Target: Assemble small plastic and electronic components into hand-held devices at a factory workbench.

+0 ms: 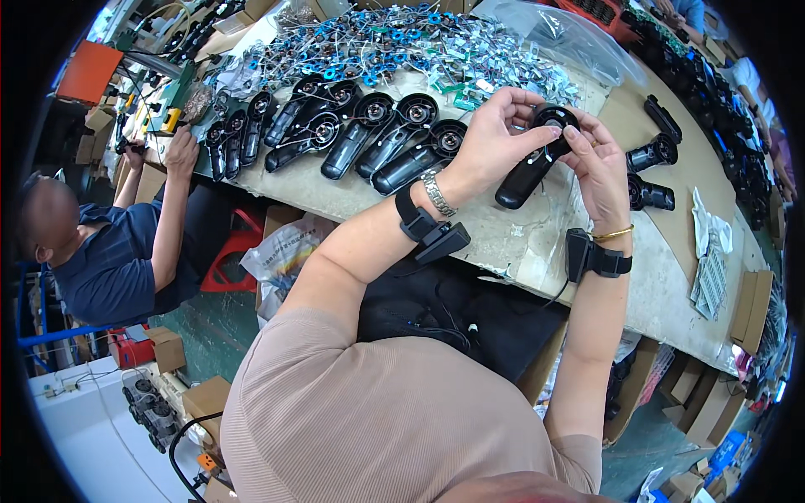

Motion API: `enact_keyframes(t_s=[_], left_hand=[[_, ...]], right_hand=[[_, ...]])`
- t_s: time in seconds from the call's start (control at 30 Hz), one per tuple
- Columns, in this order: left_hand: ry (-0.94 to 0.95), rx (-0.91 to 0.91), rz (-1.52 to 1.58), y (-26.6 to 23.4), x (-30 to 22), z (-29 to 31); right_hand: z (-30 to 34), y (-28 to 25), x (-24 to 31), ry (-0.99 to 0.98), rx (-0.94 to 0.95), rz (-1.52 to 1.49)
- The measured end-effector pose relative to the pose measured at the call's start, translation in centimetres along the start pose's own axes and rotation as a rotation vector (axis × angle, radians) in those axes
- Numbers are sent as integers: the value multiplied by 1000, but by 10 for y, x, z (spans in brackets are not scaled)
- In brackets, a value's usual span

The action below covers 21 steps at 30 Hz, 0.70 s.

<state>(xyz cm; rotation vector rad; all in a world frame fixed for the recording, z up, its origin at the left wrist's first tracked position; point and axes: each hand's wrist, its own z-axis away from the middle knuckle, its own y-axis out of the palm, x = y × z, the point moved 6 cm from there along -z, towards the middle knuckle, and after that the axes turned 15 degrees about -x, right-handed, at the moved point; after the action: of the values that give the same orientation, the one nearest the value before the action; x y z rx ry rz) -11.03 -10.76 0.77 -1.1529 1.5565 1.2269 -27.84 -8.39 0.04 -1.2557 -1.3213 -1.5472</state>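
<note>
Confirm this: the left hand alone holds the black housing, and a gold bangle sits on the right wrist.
Not alone: the head view shows left hand and right hand both holding the black housing. The gold bangle is on the right wrist.

Assembly workshop. Worktable [654, 306] bears row of like black housings [342, 155], plus large heap of wired components [360, 46] at far side. 1 co-worker [113, 277] at left; at least 2 more people [748, 75] partly visible, far right. Cardboard boxes [166, 352] and green floor [201, 331] at near left.
</note>
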Motion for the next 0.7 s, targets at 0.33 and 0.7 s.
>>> enact_keyframes(t_s=[0.33,0.7], left_hand=[[29,-57,183,-4,-6,-7],[-12,-115,224,-23,-27,2]], right_hand=[[-6,-7,-1,0,30,-105],[-5,-5,2,6,6,-60]])
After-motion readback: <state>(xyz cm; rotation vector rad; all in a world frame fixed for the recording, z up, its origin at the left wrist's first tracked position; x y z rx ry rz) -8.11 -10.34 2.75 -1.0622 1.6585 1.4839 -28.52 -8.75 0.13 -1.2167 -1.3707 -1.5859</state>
